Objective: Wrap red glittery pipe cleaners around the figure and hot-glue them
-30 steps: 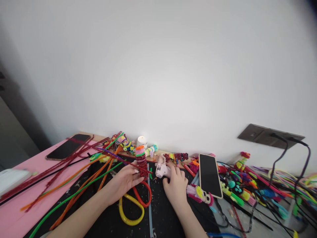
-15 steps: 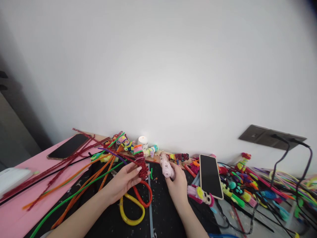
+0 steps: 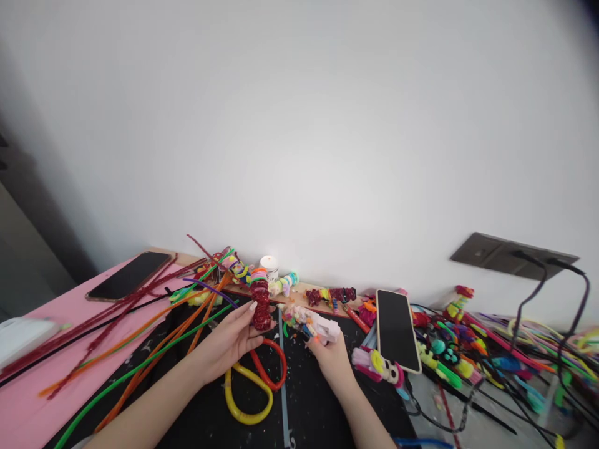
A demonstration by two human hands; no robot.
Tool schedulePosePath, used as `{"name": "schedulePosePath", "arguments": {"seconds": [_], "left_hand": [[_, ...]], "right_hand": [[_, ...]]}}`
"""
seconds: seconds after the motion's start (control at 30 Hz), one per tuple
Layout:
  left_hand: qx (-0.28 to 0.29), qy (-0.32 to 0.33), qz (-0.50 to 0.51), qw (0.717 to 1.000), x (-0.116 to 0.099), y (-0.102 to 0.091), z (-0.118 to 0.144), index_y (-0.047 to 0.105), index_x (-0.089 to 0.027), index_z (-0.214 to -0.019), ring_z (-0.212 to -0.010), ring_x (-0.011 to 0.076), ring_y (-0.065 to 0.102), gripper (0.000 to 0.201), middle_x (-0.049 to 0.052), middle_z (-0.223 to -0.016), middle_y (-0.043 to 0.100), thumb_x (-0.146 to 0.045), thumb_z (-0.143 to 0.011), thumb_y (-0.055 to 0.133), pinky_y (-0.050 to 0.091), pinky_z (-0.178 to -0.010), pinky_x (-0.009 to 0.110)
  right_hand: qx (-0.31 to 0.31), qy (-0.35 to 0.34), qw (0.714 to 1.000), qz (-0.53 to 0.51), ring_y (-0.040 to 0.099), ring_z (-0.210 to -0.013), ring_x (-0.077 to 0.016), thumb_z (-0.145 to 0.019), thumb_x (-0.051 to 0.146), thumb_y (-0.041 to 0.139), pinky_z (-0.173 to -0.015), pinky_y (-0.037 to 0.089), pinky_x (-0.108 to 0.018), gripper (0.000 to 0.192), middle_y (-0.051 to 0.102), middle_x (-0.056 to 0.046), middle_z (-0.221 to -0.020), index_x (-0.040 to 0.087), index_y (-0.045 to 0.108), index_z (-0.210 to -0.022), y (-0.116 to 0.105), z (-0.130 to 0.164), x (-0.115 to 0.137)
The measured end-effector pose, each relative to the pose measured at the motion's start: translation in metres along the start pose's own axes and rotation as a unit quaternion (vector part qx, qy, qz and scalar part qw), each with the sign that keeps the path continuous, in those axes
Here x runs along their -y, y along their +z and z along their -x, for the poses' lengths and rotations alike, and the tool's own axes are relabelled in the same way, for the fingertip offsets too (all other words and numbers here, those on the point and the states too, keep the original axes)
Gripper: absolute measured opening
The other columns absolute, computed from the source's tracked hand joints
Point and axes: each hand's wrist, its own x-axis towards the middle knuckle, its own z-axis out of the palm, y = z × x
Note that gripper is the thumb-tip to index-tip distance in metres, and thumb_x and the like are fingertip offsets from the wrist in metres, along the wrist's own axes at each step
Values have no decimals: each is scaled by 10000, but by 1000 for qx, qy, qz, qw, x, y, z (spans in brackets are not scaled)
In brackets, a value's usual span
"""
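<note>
Nearest the desk's (image 3: 187, 257) front edge, smooth yellow and red loops (image 3: 248, 420) lie on the black mat (image 3: 318, 411). Past them, mid-desk, the left hand (image 3: 234, 340) pinches a fuzzy, dark-red roll (image 3: 261, 302), upright, while the right hand (image 3: 333, 358) grips a pale glue gun (image 3: 321, 325) with a lumpy, crusted front. At the back edge stands a round white cup (image 3: 269, 267), its contents too small to make out.

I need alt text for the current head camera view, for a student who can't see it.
A person's left hand holds a dark red fuzzy tube, the right hand a pale glue gun, above a black mat. Pipe cleaners and phones lie on both sides.
</note>
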Motion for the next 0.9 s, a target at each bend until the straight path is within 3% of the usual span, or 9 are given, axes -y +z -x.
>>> {"name": "schedulePosePath", "arguments": {"seconds": [0.27,0.4,0.53,0.7,0.9], "left_hand": [[15,3,7,1000,2,-1,-2,575,-183,-917,-753,150,689,128,0,-749,676,-244,-816,623,555,-627,213],[2,16,-14,1000,2,3,-1,530,-199,-1121,-758,154,694,301,24,-808,693,-238,-831,603,554,-632,217],[-13,22,-37,999,1,6,2,321,-243,-1366,-749,160,699,578,46,-854,701,-217,-848,576,553,-612,222],[5,30,-45,999,0,8,4,252,-278,-1416,-791,167,690,657,68,-951,694,-208,-846,572,559,-636,248],[15,46,-47,998,2,6,5,295,-322,-1401,-852,162,653,624,61,-1065,656,-229,-849,570,563,-682,281]], "right_hand": [[25,3,999,-33,675,-901,-248,-707,322,709,-808,535,-349,290,730,-75,-980,185,701,-963,0,0,-6],[31,15,998,-48,671,-910,-247,-703,320,727,-821,525,-357,294,727,-86,-979,176,690,-956,0,1,-11],[28,29,998,-54,675,-848,-238,-669,295,749,-805,525,-356,268,733,-87,-912,159,677,-889,2,1,-13],[27,43,999,-14,664,-821,-226,-667,267,721,-761,529,-328,148,723,-47,-790,180,668,-774,3,2,-9],[28,44,999,4,657,-812,-219,-663,203,674,-739,525,-300,60,696,-14,-705,194,648,-716,4,3,-5]]}}
